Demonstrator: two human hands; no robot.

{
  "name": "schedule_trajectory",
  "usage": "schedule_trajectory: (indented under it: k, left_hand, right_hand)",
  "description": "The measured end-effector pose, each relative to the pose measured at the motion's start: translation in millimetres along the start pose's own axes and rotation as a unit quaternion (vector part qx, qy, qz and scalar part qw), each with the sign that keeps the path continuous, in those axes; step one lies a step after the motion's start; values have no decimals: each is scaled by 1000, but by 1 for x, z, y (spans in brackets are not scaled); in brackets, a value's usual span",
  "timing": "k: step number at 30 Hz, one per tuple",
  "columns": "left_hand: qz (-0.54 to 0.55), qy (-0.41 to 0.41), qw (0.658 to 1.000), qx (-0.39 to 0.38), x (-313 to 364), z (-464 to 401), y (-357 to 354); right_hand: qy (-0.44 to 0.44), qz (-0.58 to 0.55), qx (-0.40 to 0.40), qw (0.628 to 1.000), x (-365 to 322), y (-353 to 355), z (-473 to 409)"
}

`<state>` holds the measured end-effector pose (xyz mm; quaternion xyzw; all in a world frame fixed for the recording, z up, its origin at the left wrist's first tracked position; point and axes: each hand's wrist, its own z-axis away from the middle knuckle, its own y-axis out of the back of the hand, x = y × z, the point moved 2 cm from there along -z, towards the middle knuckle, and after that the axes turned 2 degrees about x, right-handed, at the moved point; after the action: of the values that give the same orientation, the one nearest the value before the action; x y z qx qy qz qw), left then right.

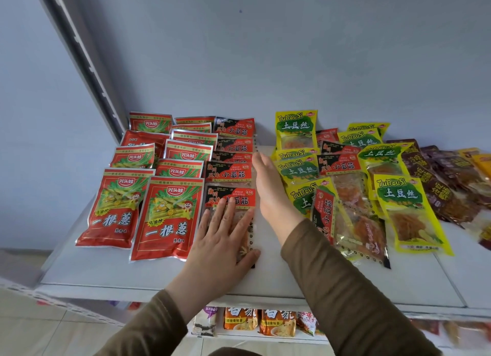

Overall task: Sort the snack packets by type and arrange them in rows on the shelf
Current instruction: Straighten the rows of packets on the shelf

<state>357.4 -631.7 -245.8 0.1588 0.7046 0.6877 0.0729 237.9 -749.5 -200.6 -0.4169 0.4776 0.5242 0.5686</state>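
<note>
Wall [265,50]: plain pale blue-grey, seen behind the top shelf.
Upright [79,50]: slotted grey metal rail, seen at left, tilted in view.
Floor [32,329]: light tiles, seen at lower left.

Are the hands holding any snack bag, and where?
Neither grips one. The left hand lies flat with straight fingers on the lower half of the front black-and-red packet. The right hand stands open, edge-on, against that row's right side.
</note>
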Motion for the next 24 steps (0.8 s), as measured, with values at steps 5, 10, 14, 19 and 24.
schedule_trajectory:
  k: [5,10,14,19,24]
  left_hand:
    - [5,-5,1000,-3,0,-1,2]
    - [9,-11,1000,-12,-1,-1,6]
    - [-7,-2,1000,-3,-2,0,7]
    - [-20,31,999,-1,-4,-2,8]
    - [-14,-9,999,30,6,-4,15]
  right_hand:
    - [-32,-16,7,999,-12,-9,-27]
    - [-48,3,-4,999,-11,-12,-34]
    - [-40,-9,-2,999,-9,-8,-32]
    - [5,20,4,1000,-14,-7,-4]
    - [172,89,-18,981,-22,7,48]
